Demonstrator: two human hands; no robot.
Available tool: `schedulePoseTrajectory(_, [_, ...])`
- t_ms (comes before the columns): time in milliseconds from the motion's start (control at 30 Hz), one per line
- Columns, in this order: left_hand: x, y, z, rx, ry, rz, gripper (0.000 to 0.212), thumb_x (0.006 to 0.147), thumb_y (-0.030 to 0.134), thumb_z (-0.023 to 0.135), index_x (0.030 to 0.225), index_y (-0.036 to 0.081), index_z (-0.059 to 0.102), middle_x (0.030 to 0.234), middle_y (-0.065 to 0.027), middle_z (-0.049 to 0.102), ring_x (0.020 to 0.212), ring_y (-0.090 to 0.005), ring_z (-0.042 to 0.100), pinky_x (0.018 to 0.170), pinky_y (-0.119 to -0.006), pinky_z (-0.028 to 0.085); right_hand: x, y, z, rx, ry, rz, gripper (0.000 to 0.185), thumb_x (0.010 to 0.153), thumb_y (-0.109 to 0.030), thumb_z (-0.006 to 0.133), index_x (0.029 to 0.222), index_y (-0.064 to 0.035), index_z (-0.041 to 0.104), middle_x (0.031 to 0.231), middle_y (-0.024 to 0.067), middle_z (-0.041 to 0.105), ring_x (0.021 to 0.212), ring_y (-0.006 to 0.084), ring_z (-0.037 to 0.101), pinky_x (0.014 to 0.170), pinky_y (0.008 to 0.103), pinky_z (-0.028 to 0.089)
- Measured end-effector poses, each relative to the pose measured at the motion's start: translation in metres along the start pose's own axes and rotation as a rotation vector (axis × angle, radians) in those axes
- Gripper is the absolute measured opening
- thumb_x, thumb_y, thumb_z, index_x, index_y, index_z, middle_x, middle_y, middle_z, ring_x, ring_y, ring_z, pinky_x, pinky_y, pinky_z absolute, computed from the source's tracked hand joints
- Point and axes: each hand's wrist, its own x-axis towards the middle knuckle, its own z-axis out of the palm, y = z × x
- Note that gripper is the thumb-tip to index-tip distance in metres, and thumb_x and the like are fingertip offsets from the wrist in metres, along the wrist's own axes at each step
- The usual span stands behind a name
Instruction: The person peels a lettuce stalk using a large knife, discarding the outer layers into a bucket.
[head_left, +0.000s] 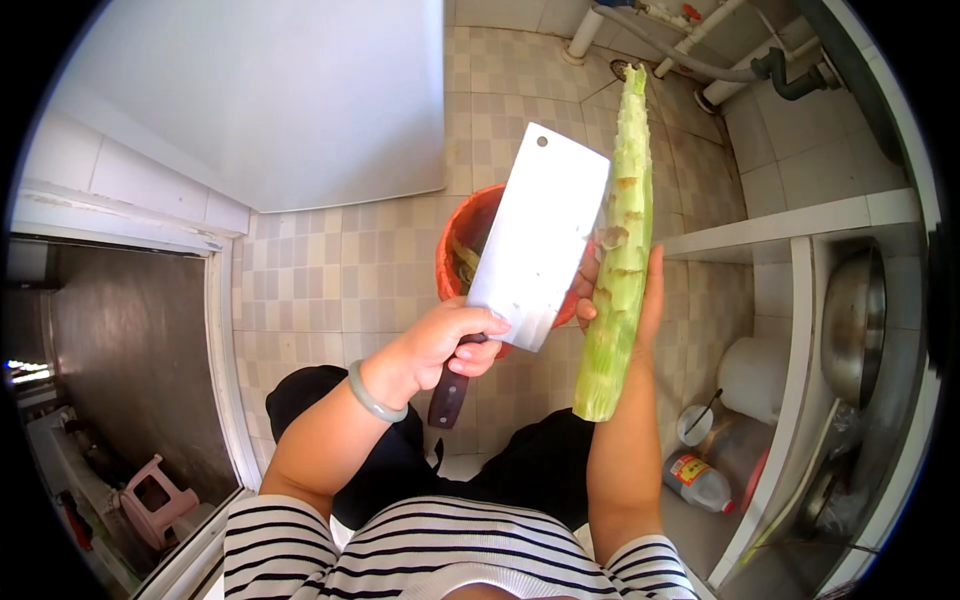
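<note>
My left hand (450, 345) grips the dark riveted handle of a cleaver (536, 240), its thumb against the base of the broad steel blade. The blade slants up and to the right, its top corner close to a stalk of stem lettuce (626, 255). My right hand (652, 300) holds the stalk from beneath, with fingertips showing on its left side. The stalk is long, pale green and stripped of leaves, with brownish scars and a narrower far end. Below the cleaver stands an orange-red bin (450, 277) with greenish scraps inside, partly hidden by the blade.
A large pale panel (300, 97) reaches in at upper left above the tiled floor (292, 285). Pipes (697, 45) run at upper right. At right, shelving (799, 330) holds a metal basin (851, 326), beside a plastic bottle (697, 480). A pink stool (154, 499) is beyond the doorway.
</note>
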Motion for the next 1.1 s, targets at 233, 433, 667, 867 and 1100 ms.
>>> schedulePoseTrajectory(233, [0.003, 0.007, -0.008, -0.035, 0.03, 0.139, 0.02, 0.092, 0.014, 0.055, 0.075, 0.008, 0.047, 0.052, 0.0023, 0.037, 0.041, -0.0065, 0.031, 0.04, -0.023, 0.024, -0.002, 0.007, -0.006, -0.11, -0.076, 0.071, 0.073, 0.097, -0.067, 0.031, 0.13, -0.0056, 0.052, 0.11, 0.0197, 0.069, 0.099, 0.0285, 0.069, 0.045, 0.0228, 0.049])
schedulePoseTrajectory(433, [0.005, 0.018, -0.008, -0.03, -0.062, 0.279, 0.021, 0.093, 0.015, 0.053, 0.073, 0.009, 0.047, 0.05, 0.0033, 0.035, 0.041, -0.0058, 0.029, 0.04, -0.022, 0.023, 0.0, 0.008, -0.01, -0.171, -0.102, 0.124, 0.068, 0.096, -0.068, 0.037, 0.122, -0.0066, 0.053, 0.118, 0.0251, 0.066, 0.106, 0.0291, 0.066, 0.057, 0.03, 0.052])
schedulePoseTrajectory(667, [0.012, 0.013, -0.002, -0.03, 0.042, 0.127, 0.037, 0.095, 0.017, 0.049, 0.06, 0.015, 0.039, 0.047, 0.0048, 0.035, 0.04, -0.0059, 0.028, 0.041, -0.023, 0.023, 0.0, 0.009, -0.012, -0.01, -0.193, 0.056, 0.074, 0.097, -0.066, 0.034, 0.138, -0.0054, 0.045, 0.128, 0.0051, 0.06, 0.112, 0.0273, 0.063, 0.052, 0.0285, 0.05])
schedulePoseTrajectory(867, [0.019, 0.02, 0.004, 0.056, 0.055, 0.259, 0.032, 0.095, 0.017, 0.05, 0.065, 0.013, 0.042, 0.048, 0.0038, 0.036, 0.04, -0.0067, 0.029, 0.04, -0.023, 0.023, -0.002, 0.014, -0.02, -0.205, -0.147, 0.114, 0.071, 0.096, -0.067, 0.037, 0.127, -0.0053, 0.052, 0.116, 0.0208, 0.065, 0.103, 0.0267, 0.065, 0.056, 0.0317, 0.054])
schedulePoseTrajectory(1100, [0.023, 0.028, 0.012, 0.186, 0.248, 0.558, 0.033, 0.096, 0.018, 0.053, 0.066, 0.01, 0.042, 0.05, 0.0009, 0.038, 0.042, -0.0079, 0.033, 0.04, -0.025, 0.027, 0.006, 0.008, -0.026, -0.243, -0.213, 0.135, 0.072, 0.096, -0.068, 0.033, 0.133, -0.0095, 0.051, 0.126, 0.0256, 0.061, 0.102, 0.0251, 0.064, 0.056, 0.0278, 0.054])
